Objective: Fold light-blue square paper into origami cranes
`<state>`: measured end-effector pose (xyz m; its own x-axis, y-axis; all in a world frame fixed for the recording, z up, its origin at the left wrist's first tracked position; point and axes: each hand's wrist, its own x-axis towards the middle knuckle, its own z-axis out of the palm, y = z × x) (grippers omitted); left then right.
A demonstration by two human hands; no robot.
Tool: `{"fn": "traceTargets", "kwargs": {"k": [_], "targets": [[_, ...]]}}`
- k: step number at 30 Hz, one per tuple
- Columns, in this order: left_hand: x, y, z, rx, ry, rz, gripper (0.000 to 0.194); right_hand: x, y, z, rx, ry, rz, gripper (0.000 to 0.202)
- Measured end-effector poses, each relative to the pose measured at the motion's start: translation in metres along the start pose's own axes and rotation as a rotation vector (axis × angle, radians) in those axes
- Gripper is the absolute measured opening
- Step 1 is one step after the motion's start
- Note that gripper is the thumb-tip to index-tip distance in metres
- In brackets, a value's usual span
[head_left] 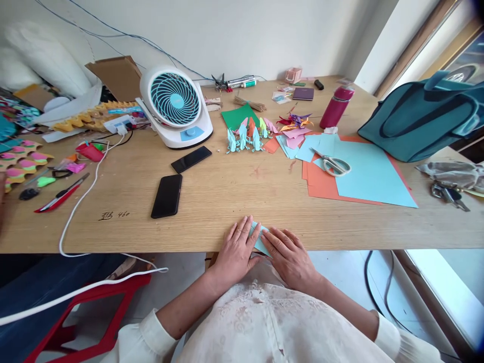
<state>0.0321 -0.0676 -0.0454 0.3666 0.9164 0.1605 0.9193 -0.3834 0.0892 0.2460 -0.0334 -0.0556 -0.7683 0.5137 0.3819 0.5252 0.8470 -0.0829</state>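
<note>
A small folded piece of light blue paper point(260, 245) lies flat at the table's front edge, partly covered by both hands. My left hand point(237, 247) rests on its left side, fingers stretched out and pressing flat. From the right, my right hand point(289, 254) lies on the paper with its fingers extended. Their palms hide parts of the sheet, so its full shape cannot be made out. Beyond the hands stand several folded paper figures point(242, 138), mostly light blue, in front of a green sheet point(235, 117).
White-handled scissors point(335, 165) lie on large light blue sheets point(372, 171) and orange paper point(321, 186) at the right. Two phones point(167, 196) and a white fan point(176, 103) occupy the left-centre. A red bottle point(337, 107) stands near a teal bag point(423, 121). A white cable point(81, 201) crosses the table's left.
</note>
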Motion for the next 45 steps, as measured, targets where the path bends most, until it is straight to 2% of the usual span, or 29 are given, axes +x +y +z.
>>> {"fn": "traceTargets", "kwargs": {"k": [6,14,17,21,23,26,27,28,30,31,32,34,36,39,42,45], "targets": [[0.000,0.004,0.006,0.026,0.104,-0.024,0.065,0.008,0.002,-0.009,0.030,0.059,-0.044,0.043],[-0.001,0.005,-0.008,-0.074,0.103,-0.028,0.044,0.015,0.001,-0.025,0.155,0.054,-0.100,0.051],[0.002,0.001,-0.012,-0.088,0.179,0.035,0.041,0.016,0.001,-0.029,0.196,0.117,-0.113,0.056],[0.015,-0.014,-0.016,-0.100,0.346,0.160,0.040,0.019,0.002,-0.037,0.288,0.180,-0.115,0.055],[0.023,-0.024,-0.021,-0.101,0.401,0.232,0.040,0.020,0.004,-0.042,0.426,0.214,-0.016,0.049],[0.037,-0.038,-0.033,-0.073,0.454,0.374,0.037,0.027,0.011,-0.046,0.820,0.349,0.389,0.045],[0.041,-0.041,-0.038,-0.060,0.474,0.418,0.036,0.030,0.013,-0.046,0.977,0.334,0.541,0.043],[0.045,-0.044,-0.042,-0.048,0.484,0.456,0.035,0.035,0.016,-0.045,1.136,0.263,0.655,0.043],[0.053,-0.045,-0.050,-0.037,0.467,0.518,0.034,0.043,0.019,-0.043,1.447,0.041,0.759,0.043],[0.057,-0.044,-0.053,-0.037,0.444,0.543,0.035,0.046,0.020,-0.041,1.566,-0.024,0.785,0.043],[0.060,-0.043,-0.055,-0.037,0.418,0.562,0.036,0.049,0.020,-0.040,1.653,-0.044,0.804,0.043],[0.066,-0.039,-0.056,-0.030,0.381,0.572,0.041,0.052,0.019,-0.037,1.741,0.011,0.834,0.044],[0.071,-0.035,-0.056,-0.032,0.373,0.517,0.048,0.052,0.018,-0.035,1.723,0.117,0.859,0.044],[0.072,-0.026,-0.053,-0.162,0.423,0.293,0.053,0.052,0.020,-0.031,1.588,0.271,0.895,0.046],[0.070,-0.011,-0.053,-0.520,0.440,-0.010,0.043,0.054,0.020,-0.027,1.471,0.382,0.908,0.046],[0.069,0.004,-0.054,-0.830,0.337,-0.188,0.032,0.057,0.015,-0.023,1.409,0.455,0.905,0.044]]}}
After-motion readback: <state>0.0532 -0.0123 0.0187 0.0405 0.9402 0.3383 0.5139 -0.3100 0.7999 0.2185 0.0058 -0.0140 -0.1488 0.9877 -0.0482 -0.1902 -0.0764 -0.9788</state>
